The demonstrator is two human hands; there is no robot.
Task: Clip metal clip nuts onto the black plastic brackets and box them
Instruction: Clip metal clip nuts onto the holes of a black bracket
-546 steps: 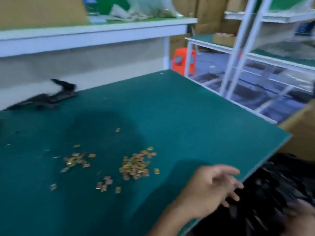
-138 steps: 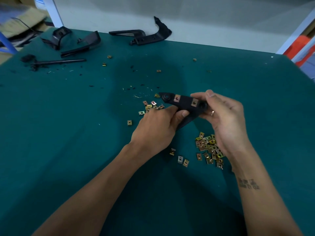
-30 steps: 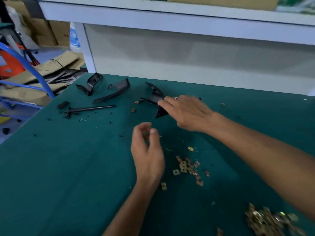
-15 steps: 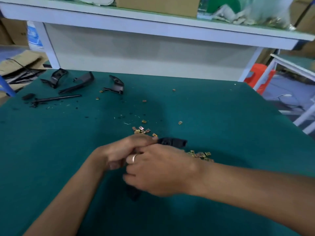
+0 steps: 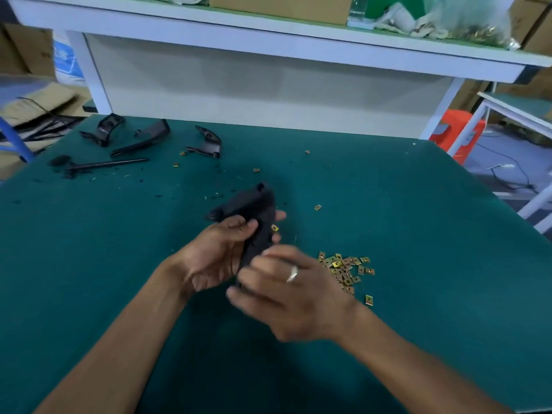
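I hold a black plastic bracket (image 5: 254, 210) just above the green table (image 5: 418, 234), near the middle. My left hand (image 5: 215, 255) grips its middle from the left, fingers curled round it. Blurred with motion, my right hand (image 5: 292, 294) wears a ring and closes on the bracket's lower end. A pile of brass-coloured metal clip nuts (image 5: 345, 268) lies just right of my right hand. One clip nut (image 5: 274, 228) shows beside the bracket near my left fingertips. No box is in view.
Three more black brackets (image 5: 104, 131) (image 5: 143, 138) (image 5: 209, 141) and a black rod (image 5: 101, 164) lie at the far left of the table. Single clip nuts (image 5: 317, 207) (image 5: 369, 299) are scattered around. A white bench (image 5: 268, 49) stands behind, an orange stool (image 5: 457, 135) to the right.
My right hand reached to the far brackets and brought one back to the middle. Both hands now hold it, raised and turned more upright than half a second ago.
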